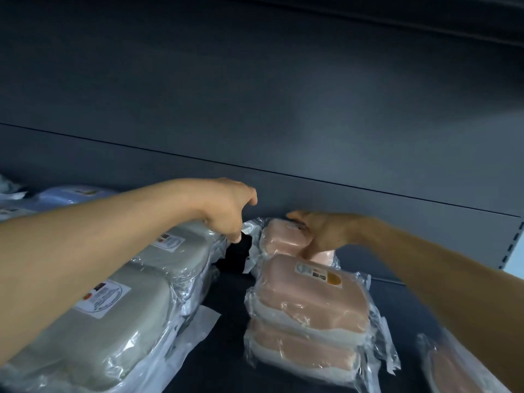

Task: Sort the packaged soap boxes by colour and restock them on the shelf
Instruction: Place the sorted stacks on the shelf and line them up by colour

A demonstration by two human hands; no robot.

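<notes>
Two pink soap boxes [306, 313], each sealed in loose clear film, lie stacked nearest the camera on the dark shelf [226, 285], with a white label on the upper one. Just left of them, across a bare strip of shelf, runs a row of grey soap boxes [119, 302] in the same wrap. A further pink pack [448, 370] shows partly at the lower right edge.

Behind the stack sits the rear pink box [279, 236], and the right hand [323, 234] rests on it with fingers curled over its far edge, apparently gripping it. The left hand [226, 211] hovers above the far end of the grey row, fingers loosely bent and holding nothing.

These packs look light and rigid inside, yet the crinkled film seems slippery and baggy; a hold across the hard shell's short sides should be surer than pinching the loose plastic flaps. Blue packs [65, 194] lie far left.
</notes>
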